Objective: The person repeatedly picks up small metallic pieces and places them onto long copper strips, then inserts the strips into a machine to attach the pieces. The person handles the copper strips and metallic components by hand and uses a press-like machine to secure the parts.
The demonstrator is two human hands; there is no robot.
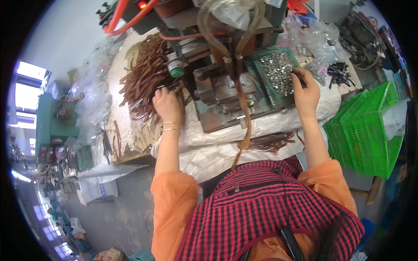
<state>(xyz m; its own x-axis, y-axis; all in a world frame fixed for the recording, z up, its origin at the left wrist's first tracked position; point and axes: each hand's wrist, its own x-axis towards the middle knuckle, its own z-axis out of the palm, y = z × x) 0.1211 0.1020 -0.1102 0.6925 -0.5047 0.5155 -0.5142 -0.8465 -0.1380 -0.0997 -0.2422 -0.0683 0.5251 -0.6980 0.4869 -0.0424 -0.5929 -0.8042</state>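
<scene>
My left hand (169,106) is at the right side of a heap of brown leather-like strips (141,76). Its fingers curl downward among the strip ends, and whatever they grip is hidden. Over the right rim of a green tray (271,98) bends my right hand (307,92), thumb and fingertips drawn together beside small shiny metal pieces (277,69). Any piece between those fingertips is too small to make out. Between my hands stands a bench press (224,89) with metal tooling. A long brown strap (244,117) hangs down its front toward my lap.
A green push button (176,72) sits near my left hand. More brown strips (267,142) lie on white sheeting (196,161) along the front edge. At right are a green plastic crate (365,130), clear bags (309,39) and black strips (339,74). Orange hoses (115,19) run overhead.
</scene>
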